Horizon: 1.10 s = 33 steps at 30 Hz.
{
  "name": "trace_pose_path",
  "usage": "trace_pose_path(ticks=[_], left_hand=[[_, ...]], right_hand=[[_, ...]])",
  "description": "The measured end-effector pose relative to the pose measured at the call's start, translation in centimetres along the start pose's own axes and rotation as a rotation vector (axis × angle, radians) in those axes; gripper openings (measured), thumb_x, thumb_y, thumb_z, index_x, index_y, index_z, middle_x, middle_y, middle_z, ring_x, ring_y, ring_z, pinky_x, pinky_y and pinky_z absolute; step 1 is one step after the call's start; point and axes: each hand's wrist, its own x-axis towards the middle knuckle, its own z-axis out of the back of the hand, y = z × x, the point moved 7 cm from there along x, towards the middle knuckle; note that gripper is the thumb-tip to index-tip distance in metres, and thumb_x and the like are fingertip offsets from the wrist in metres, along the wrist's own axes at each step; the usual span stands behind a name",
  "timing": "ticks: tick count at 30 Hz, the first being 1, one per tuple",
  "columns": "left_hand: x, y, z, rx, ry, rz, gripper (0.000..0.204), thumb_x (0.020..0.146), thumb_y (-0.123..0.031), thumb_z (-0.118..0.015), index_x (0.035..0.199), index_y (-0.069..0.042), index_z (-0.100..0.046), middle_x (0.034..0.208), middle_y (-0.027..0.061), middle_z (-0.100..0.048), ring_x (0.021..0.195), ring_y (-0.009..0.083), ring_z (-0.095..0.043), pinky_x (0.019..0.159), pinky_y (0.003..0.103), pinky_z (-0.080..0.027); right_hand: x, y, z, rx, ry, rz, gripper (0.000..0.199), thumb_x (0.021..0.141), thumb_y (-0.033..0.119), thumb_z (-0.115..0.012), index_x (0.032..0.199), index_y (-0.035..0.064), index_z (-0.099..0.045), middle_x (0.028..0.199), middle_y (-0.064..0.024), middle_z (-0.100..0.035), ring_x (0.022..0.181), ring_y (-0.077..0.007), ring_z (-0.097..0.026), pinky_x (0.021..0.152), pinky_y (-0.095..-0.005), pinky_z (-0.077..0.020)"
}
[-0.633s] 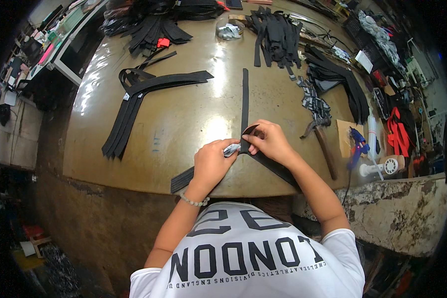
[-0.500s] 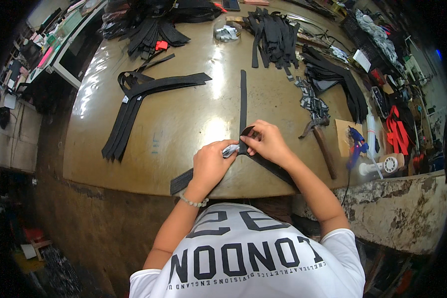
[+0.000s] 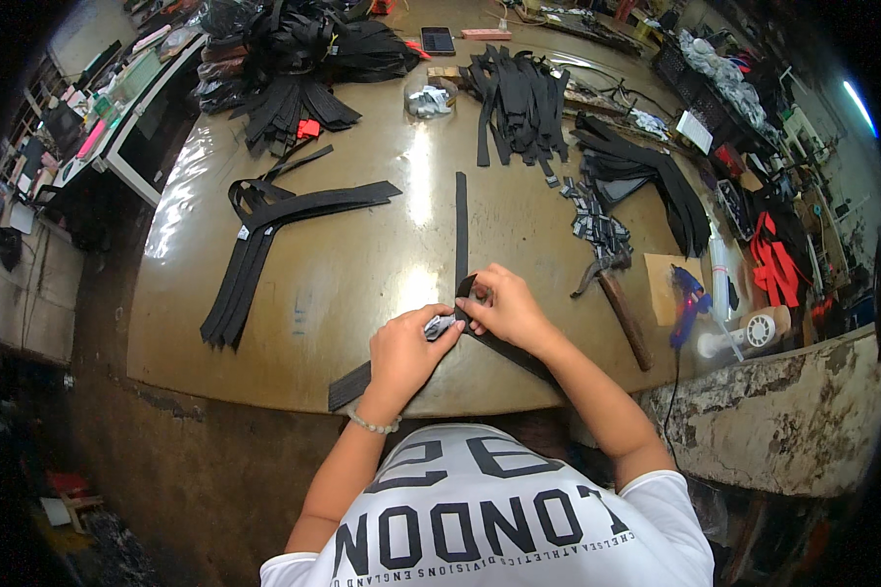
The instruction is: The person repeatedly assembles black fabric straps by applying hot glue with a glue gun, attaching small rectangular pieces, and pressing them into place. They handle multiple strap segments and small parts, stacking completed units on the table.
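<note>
Black strap assembly (image 3: pixel 462 230) lies near the front edge of the worktable (image 3: pixel 352 269), its junction between my two hands. The tabletop is smooth, brown and glossy; a pale, flaking masonry ledge (image 3: pixel 754 421) adjoins at right front. The assembly is flat, matte webbing: one narrow, straight strip points away from me, and two legs, the left one ribbed, splay toward me. My right hand (image 3: pixel 504 311) pinches a short upturned flap (image 3: pixel 467 285) at the junction, thumb against fingers. My left hand (image 3: pixel 406 354) is closed on a silver-grey piece (image 3: pixel 438 328) beside it; fingertip contact is partly hidden. Stacked Y-shaped straps (image 3: pixel 240 284) lie left, a wooden-handled hammer (image 3: pixel 625 318) right.
</note>
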Motion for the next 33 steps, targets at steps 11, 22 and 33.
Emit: trace_pose_path(ticks=[11, 22, 33], left_hand=[[-0.3, -1.4, -0.5, 0.226, 0.077, -0.151, 0.031, 0.087, -0.032, -0.068, 0.117, -0.022, -0.069, 0.078, 0.0105, -0.067, 0.068, 0.0283, -0.067, 0.06, 0.04, -0.052], [-0.4, 0.2, -0.2, 0.032, 0.14, -0.074, 0.028, 0.081, -0.015, -0.073, 0.109, -0.012, -0.072, 0.093, 0.0146, -0.071, 0.078, 0.0311, -0.067, 0.07, 0.036, -0.053], [-3.2, -0.1, 2.2, 0.108, -0.086, -0.056, 0.025, 0.083, -0.016, -0.069, 0.108, -0.011, -0.07, 0.088, 0.0122, -0.068, 0.077, 0.0329, -0.066, 0.065, 0.041, -0.051]], right_hand=[[-3.1, 3.0, 0.8, -0.353, -0.159, 0.213, 0.021, 0.085, -0.003, -0.058, 0.105, -0.0001, -0.06, 0.112, -0.0177, -0.059, 0.094, -0.0383, -0.06, 0.083, -0.0443, -0.0501], [-8.1, 3.3, -3.4, -0.684, -0.119, 0.514, 0.051, 0.072, -0.005, -0.054, 0.123, -0.0063, -0.057, 0.13, -0.017, -0.054, 0.112, -0.035, -0.051, 0.099, -0.0405, -0.0435], [-12.9, -4.4, 13.6, -0.889, -0.789, -0.209, 0.035, 0.095, 0.024, -0.059, 0.121, 0.0019, -0.058, 0.122, -0.0176, -0.058, 0.115, -0.0329, -0.052, 0.098, -0.0471, -0.0389]])
